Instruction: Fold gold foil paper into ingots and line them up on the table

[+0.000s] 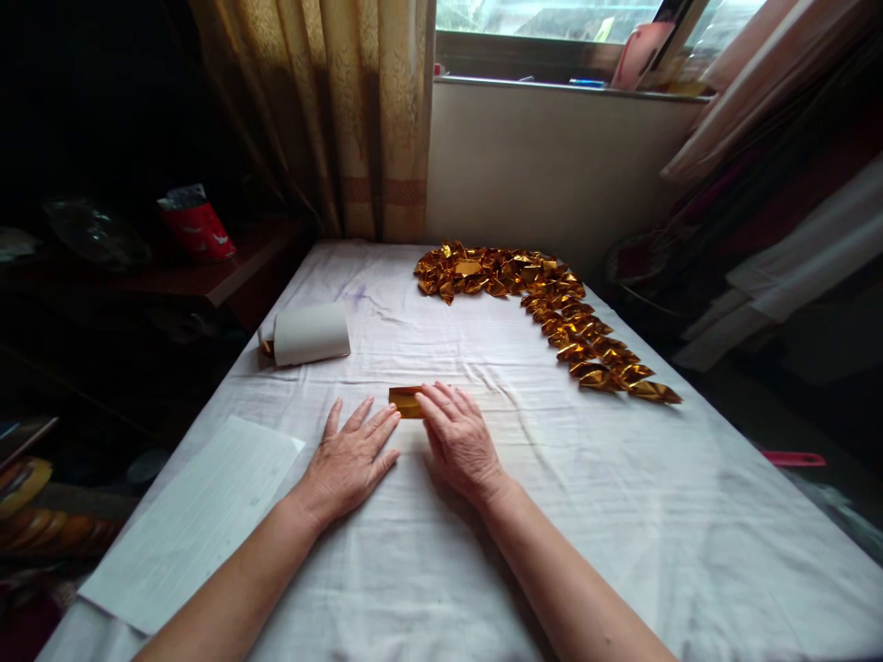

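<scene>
A small folded strip of gold foil paper [406,402] lies flat on the white cloth in front of me. My left hand [350,455] rests palm down with its fingers spread, the index fingertip at the strip's lower left corner. Over the strip's right part lies my right hand [459,441], its fingers stretched out and close together, hiding that end. Further left, a curled stack of paper [312,333], white outside with a bit of gold showing at its left end, stands on the cloth.
Folded gold foil pieces [500,271] form a pile at the far edge and a row down the right side. A white sheet [197,515] lies at the left edge. Beyond the table are a dark side table with a red container [198,225], a curtain [372,119] and hanging clothes [793,248].
</scene>
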### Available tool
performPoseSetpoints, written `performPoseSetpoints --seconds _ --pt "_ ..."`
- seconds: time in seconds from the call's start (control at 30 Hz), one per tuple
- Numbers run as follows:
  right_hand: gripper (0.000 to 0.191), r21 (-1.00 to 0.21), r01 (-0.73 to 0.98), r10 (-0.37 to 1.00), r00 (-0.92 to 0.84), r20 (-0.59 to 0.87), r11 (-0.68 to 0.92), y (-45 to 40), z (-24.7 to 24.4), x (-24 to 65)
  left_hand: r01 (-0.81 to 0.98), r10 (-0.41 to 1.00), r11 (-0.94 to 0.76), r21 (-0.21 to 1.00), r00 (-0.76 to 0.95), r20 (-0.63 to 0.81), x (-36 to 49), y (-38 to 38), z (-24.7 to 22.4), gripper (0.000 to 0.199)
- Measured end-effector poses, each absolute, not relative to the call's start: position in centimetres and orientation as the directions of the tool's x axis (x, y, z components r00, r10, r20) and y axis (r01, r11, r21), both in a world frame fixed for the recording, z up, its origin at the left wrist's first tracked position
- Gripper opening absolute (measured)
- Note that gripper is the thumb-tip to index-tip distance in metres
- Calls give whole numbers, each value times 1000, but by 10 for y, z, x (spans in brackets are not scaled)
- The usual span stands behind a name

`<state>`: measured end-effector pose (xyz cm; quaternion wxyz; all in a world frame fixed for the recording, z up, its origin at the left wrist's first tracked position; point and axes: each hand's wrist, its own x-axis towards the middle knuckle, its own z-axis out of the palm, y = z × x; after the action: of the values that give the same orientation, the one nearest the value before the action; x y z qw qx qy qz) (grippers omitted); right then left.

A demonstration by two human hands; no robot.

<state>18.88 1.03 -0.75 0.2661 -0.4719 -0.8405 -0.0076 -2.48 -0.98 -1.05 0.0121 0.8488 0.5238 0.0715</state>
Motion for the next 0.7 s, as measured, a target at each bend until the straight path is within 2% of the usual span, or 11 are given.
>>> performPoseSetpoints --seconds 0.1,0.2,0.33,0.47,0.7 --pt "49 -268 787 831 -518 203 556 3 -6 175 886 890 -452 98 441 117 -26 -10 -12 49" --pt "59 -290 792 837 -543 67 537 2 -4 173 887 888 -453 87 441 132 -25 -11 -13 48" --pt "63 -280 806 840 -542 4 521 3 -2 184 892 890 -446 78 432 144 -24 -12 -12 47" --pt "62 -258 860 882 -468 -59 439 0 0 203 893 893 -440 88 426 143 -24 -11 -9 45" --pt "60 -239 906 920 -381 -93 351 -4 3 217 919 912 -391 43 381 155 -5 -11 9 40"
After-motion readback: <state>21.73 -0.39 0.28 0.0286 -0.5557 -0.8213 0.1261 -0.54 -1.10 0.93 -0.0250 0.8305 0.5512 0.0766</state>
